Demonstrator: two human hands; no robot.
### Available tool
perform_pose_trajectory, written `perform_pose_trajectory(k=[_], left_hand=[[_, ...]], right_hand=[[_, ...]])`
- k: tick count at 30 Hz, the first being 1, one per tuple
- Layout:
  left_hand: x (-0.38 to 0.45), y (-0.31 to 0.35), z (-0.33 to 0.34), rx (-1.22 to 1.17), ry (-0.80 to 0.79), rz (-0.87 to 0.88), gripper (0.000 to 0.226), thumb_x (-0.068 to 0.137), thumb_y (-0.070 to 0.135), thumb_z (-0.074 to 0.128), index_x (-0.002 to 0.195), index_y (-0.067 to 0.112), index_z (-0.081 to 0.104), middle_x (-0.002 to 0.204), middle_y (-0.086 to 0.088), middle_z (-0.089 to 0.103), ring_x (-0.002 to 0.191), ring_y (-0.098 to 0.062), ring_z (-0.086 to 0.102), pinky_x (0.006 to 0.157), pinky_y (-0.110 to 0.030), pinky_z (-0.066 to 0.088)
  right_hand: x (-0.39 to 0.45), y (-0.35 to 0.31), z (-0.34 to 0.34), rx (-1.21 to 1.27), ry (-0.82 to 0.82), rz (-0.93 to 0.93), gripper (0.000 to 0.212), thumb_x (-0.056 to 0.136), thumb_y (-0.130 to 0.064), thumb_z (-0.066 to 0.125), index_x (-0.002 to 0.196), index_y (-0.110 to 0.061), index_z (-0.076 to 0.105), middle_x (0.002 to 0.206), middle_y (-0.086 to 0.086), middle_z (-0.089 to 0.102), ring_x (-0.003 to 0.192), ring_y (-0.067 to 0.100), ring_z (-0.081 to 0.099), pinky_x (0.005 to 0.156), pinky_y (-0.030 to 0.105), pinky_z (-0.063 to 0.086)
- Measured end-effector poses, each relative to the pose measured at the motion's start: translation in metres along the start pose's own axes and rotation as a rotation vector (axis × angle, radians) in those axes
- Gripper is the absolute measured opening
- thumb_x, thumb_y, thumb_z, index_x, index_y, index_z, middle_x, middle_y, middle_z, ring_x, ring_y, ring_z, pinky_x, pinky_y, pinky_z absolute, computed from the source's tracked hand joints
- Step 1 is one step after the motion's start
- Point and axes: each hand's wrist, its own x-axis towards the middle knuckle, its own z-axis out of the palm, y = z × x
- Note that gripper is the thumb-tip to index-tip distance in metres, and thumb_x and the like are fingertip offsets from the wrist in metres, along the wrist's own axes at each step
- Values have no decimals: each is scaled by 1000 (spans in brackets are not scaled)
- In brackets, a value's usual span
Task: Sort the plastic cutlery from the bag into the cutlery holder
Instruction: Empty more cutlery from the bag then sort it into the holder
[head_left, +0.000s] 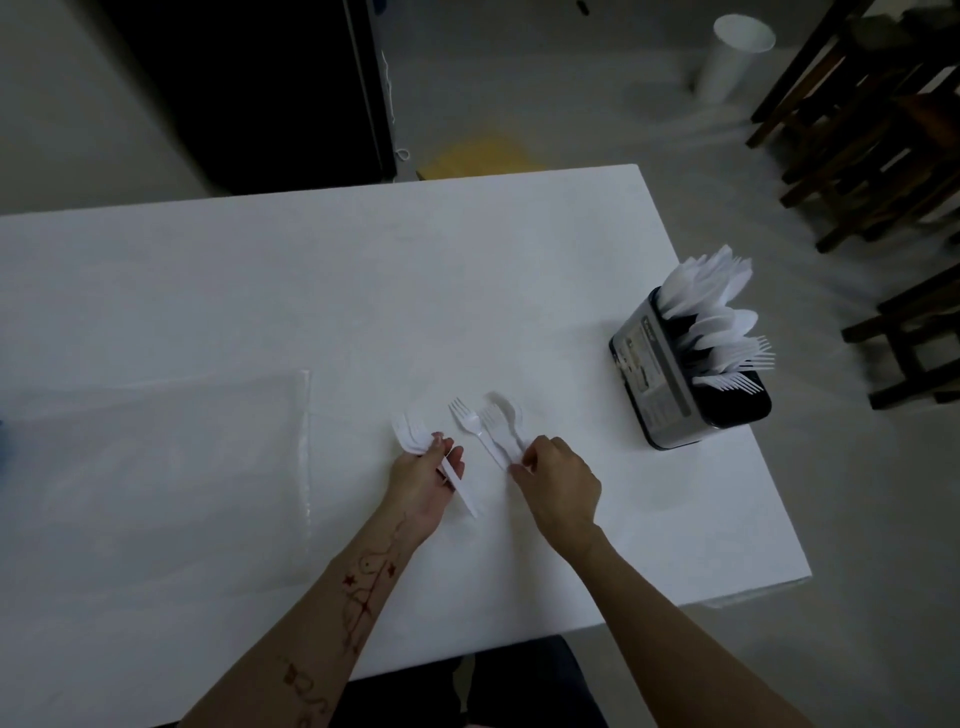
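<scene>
My left hand (423, 475) grips a small bunch of white plastic cutlery (413, 434), heads pointing away, handles sticking out past my palm. A white fork (475, 428) and a spoon with another fork (504, 421) lie on the white table (311, 291) between my hands. My right hand (556, 483) pinches the handle ends of the spoon and fork. The black cutlery holder (670, 384) stands at the right, packed with white knives, spoons and forks. The clear plastic bag (156, 467) lies flat at the left.
The table's right edge runs just past the holder. On the floor beyond are a white cup-shaped bin (735, 57), a yellow patch (480, 156), dark wooden chairs (872, 130) at the right and a black cabinet (249, 88) behind the table.
</scene>
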Motion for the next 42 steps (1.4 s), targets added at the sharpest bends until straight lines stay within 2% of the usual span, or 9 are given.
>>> perform_pose_trajectory(k=[5,10,13,17,20,24,35,38,42], left_hand=[[4,-3,-4,-2,-8,-24,15,99,15,47,93,5,56,88,-8,60,86,-21,60,85,-33,49],[2,-6,0,63,-169,-4,32,99,24,47,123,4,53,111,-11,66,103,-25,62,85,-33,50],[0,-4,1,44,-234,-13,37,97,24,50,128,2,53,119,-13,65,110,-27,62,93,-37,51],[4,-2,-5,39,-87,46,33,96,1,47,129,1,49,98,-5,65,87,-19,63,78,-32,54],[7,2,-13,29,-32,41,38,96,2,47,134,1,45,99,-5,64,88,-18,62,80,-33,50],[9,3,-20,-17,-10,20,37,96,4,49,134,2,47,98,-5,64,87,-17,61,81,-33,50],[9,6,-25,39,-44,51,33,95,6,53,126,-5,52,96,-10,67,80,-18,67,69,-33,58],[11,7,-25,48,-26,30,31,94,5,54,122,-6,55,95,-10,67,78,-17,68,62,-28,59],[13,7,-25,3,2,7,32,94,6,55,124,-4,54,99,-11,67,83,-18,67,60,-32,57]], right_hand=[[0,0,-3,286,-33,34,20,84,-41,70,86,-23,61,80,-10,64,68,7,59,60,21,46],[-3,-6,-8,597,-164,-166,17,81,-35,76,85,-22,65,76,-10,68,69,5,63,66,19,53],[-5,-10,-4,551,-215,-279,12,83,-33,75,88,-23,71,80,-12,71,70,4,65,71,27,56],[-1,-12,3,573,-160,-184,15,86,-38,71,85,-23,73,78,-12,70,69,6,66,70,29,56],[2,-11,9,340,-77,-42,21,87,-43,68,87,-22,66,83,-10,66,73,11,63,67,29,53],[-1,-14,15,25,-37,-57,20,89,-41,65,94,-22,60,93,-7,63,78,15,61,65,28,49],[3,-20,16,-82,48,-67,18,97,-31,53,98,-14,60,93,0,62,76,18,59,60,27,43],[3,-20,13,120,-3,-113,20,99,-32,50,92,-15,59,88,-3,61,72,15,57,60,28,45],[3,-18,7,606,-263,-126,15,97,-20,56,83,-18,60,75,-2,66,62,9,61,62,21,50]])
